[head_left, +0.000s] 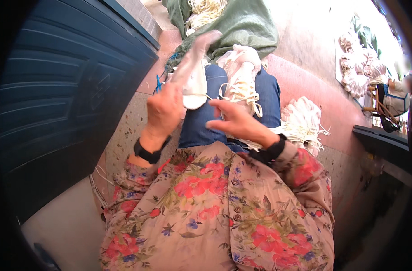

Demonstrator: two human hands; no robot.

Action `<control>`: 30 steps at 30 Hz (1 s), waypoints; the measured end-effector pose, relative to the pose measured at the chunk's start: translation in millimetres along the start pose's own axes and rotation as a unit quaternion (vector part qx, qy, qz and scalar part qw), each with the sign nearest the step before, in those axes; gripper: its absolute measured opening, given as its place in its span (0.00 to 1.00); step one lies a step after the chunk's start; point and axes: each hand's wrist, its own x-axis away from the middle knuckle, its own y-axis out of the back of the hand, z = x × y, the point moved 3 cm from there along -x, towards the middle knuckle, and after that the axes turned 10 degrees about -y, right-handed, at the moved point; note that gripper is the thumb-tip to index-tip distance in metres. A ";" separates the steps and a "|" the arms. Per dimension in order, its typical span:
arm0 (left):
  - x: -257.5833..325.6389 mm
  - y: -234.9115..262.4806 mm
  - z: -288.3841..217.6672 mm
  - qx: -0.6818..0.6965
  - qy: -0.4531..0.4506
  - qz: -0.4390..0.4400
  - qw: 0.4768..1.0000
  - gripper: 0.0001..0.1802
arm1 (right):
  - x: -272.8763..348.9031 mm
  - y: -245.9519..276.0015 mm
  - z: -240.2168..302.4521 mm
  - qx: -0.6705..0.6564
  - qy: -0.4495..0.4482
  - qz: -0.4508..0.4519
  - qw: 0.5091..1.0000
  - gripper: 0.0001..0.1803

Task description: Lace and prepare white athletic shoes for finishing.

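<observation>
My left hand (165,108) is closed on a whitish glove (196,81) over my left thigh; it is blurred, its cream-edged cuff pointing towards me. A short strand sticks out from the cuff towards my right hand (240,121). That hand is beside the cuff, thumb and forefinger apart, with nothing visible between them. Between my knees lies a heap of white gloves (242,79) with loose cream loops hanging off it. Dark bands circle both my wrists.
A blue panelled door (75,86) rises close on my left. On the floor to my right sits a fanned bundle of white gloves (303,117). Ahead is a green sack (249,25) with pale pieces in it. More white bundles (357,67) lie at the far right, near a wooden-framed chair (380,106).
</observation>
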 end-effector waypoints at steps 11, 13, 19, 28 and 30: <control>27.8 -16.7 91.4 0.352 0.222 -0.193 0.889 0.09 | -39.7 -39.3 18.9 0.131 0.124 -0.119 0.976 0.07; 84.0 -84.7 151.0 0.455 0.340 0.002 0.823 0.15 | -34.5 -40.0 20.0 0.108 0.112 -0.110 0.982 0.07; 166.1 -171.2 169.4 0.357 0.279 0.103 0.886 0.15 | -36.4 -29.3 -5.6 0.019 0.023 -0.062 0.998 0.10; 11.7 -15.6 92.4 0.223 0.180 0.154 0.945 0.22 | 9.5 18.9 -72.0 -0.413 -0.154 -0.031 0.897 0.11; -8.5 -1.7 49.7 0.219 0.104 0.181 0.953 0.21 | 24.5 36.4 -89.3 -0.525 -0.169 -0.090 0.829 0.09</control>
